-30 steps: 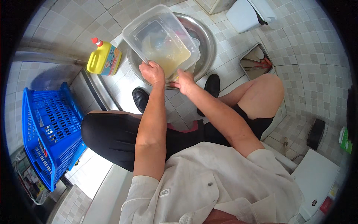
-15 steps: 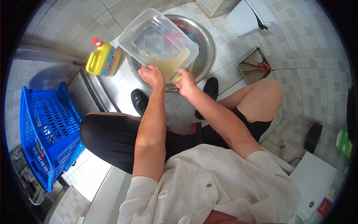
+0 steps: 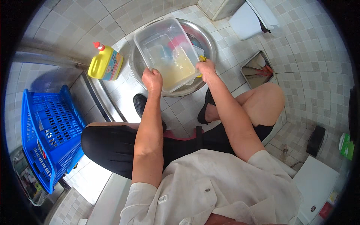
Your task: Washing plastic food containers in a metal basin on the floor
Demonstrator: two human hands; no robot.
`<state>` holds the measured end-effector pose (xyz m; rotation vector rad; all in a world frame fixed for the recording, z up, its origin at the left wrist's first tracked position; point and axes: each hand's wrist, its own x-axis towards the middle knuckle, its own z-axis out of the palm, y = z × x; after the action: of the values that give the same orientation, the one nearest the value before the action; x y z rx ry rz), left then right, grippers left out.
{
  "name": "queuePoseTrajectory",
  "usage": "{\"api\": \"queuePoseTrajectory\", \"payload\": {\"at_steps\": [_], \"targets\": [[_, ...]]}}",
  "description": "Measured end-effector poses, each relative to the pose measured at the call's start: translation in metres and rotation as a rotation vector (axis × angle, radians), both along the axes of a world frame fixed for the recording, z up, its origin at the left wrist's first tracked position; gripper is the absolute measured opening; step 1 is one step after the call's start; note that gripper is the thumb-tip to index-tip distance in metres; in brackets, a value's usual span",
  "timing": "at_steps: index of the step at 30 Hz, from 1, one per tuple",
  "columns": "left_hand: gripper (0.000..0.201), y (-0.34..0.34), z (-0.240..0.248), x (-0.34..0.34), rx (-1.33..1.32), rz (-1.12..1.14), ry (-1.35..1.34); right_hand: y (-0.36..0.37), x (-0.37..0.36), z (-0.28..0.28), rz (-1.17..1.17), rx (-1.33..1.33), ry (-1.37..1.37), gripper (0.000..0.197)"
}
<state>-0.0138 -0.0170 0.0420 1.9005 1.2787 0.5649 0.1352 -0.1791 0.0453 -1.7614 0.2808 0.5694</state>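
A clear rectangular plastic container (image 3: 157,41), tilted toward me, is held over a round metal basin (image 3: 135,63). Cloudy yellowish water (image 3: 176,71) has gathered along its near side. My left hand (image 3: 152,80) is closed on the container's near-left rim. At the right end, my right hand (image 3: 206,70) grips the edge with a bright yellow piece (image 3: 202,59) pressed in the same grasp; whether that is a sponge or a cloth I cannot tell. Pink and blue items show blurred through the plastic, and the container hides much of the basin.
A yellow jug with a red pump top (image 3: 107,63) stands left of the basin. Farther left is a blue perforated plastic basket (image 3: 52,131). To the right are a white bin (image 3: 243,20) and a tray-like holder with reddish items (image 3: 258,67). My shoes flank the basin's near side.
The container has shifted right and toward me, and the water in it has sloshed. My right hand moved from its near side to the right end; my left hand kept its grip.
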Motion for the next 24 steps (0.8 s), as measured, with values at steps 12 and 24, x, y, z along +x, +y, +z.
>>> {"api": "queuePoseTrajectory", "payload": {"at_steps": [12,24], "targets": [[0.023,0.015,0.02,-0.004,0.086,-0.389,0.004,0.036,0.106,0.036,0.152,0.038,0.048,0.038],[0.024,0.024,0.02,-0.013,-0.169,-0.292,-0.079,0.028,0.063,0.025,0.474,0.284,0.413,0.076]]}}
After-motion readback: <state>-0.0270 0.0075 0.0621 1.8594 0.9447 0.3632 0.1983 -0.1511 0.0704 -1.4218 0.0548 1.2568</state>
